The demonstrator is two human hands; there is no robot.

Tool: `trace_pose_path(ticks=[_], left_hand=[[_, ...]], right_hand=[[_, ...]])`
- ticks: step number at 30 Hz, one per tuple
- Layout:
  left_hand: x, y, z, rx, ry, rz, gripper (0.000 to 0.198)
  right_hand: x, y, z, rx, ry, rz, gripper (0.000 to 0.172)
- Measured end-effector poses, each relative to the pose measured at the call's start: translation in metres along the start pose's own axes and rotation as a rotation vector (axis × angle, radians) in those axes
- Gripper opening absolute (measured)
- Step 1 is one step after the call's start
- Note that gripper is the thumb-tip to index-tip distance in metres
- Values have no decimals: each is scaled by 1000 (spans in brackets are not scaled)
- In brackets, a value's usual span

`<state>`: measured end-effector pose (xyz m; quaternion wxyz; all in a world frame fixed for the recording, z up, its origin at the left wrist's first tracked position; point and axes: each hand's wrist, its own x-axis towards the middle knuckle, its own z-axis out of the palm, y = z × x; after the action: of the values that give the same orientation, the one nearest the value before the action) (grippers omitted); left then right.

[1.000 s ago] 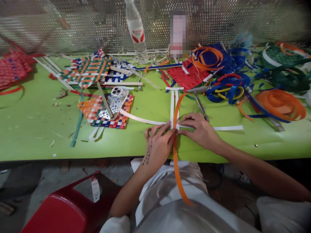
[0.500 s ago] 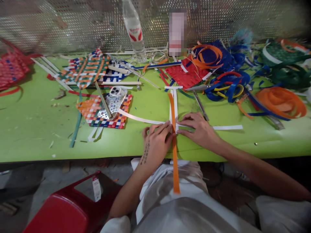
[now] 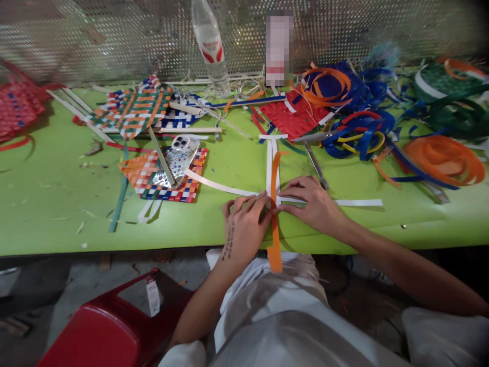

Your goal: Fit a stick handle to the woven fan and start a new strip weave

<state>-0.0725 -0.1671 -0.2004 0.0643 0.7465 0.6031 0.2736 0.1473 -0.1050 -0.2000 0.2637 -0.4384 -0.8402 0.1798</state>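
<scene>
At the table's front edge, my left hand is closed, thumb and fingertips pinched at the crossing of several flat strips. An orange strip runs through that pinch, its far end bent to the right and its near end hanging past the edge. Facing it, my right hand has thumb and index on a white crosswise strip, just right of the orange one. Two white lengthwise strips lie beneath, with a short white strip across their far end. My fingers hide the exact overlap.
Left on the green table lie woven pieces and a phone. Scissors and coiled orange strips lie right. A water bottle stands by the perforated panel. Below is a red stool.
The orange strip has shifted: its far end now curls right, and its near end has drawn up and looks folded. Both hands stay almost where they were.
</scene>
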Motion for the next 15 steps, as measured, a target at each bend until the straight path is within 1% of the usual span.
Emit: trace_pose_path(ticks=[4,9,11,15], left_hand=[[-1,2,-2,7,15,-2,19],[-2,4,-2,11,18,-10,17],[-2,4,-2,9,15,-21,17],[-2,3,0,-3,22,-30,24]], right_hand=[[1,0,0,27,-6,4,21],[4,-1,-3,50,-18,-3,17],[5,-1,-4,59,-22,-5,15],[7,3,-5,72,-32,-12,11]])
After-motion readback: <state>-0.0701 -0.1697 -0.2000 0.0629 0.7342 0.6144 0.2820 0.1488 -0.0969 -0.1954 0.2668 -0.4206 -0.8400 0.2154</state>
